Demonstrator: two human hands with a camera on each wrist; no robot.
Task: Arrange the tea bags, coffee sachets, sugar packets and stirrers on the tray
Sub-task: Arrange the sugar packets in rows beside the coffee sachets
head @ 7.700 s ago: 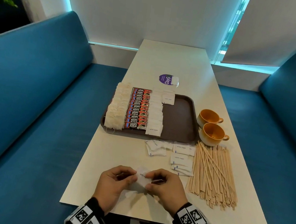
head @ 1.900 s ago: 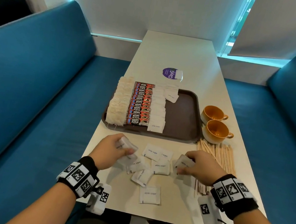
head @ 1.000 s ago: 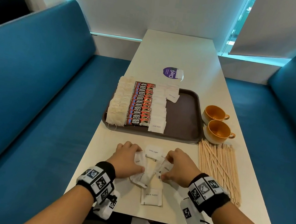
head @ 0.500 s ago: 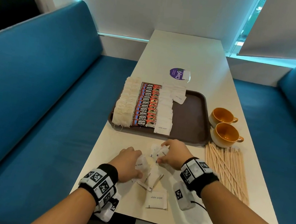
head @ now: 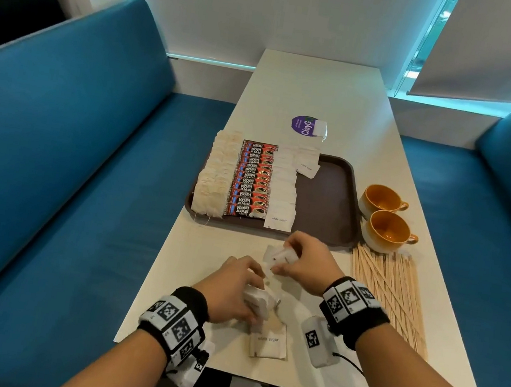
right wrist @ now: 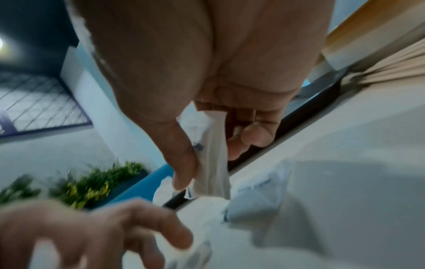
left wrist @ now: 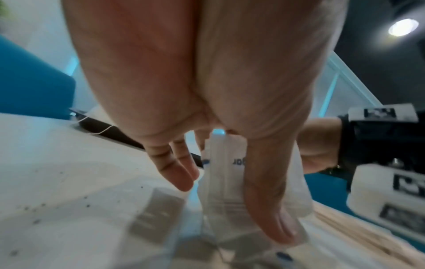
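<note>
Sugar packets (head: 281, 258), white, seemingly blue-lettered, held in both hands.

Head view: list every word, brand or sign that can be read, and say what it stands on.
"KOPI JUAN": on the coffee sachets in the tray.
"white sugar": on the sugar packet at the tray's near end, and on the loose packet on the table.
"ClayG": on the purple sticker; its smaller print is unreadable.
Wristband markers: patterns, no words.
</note>
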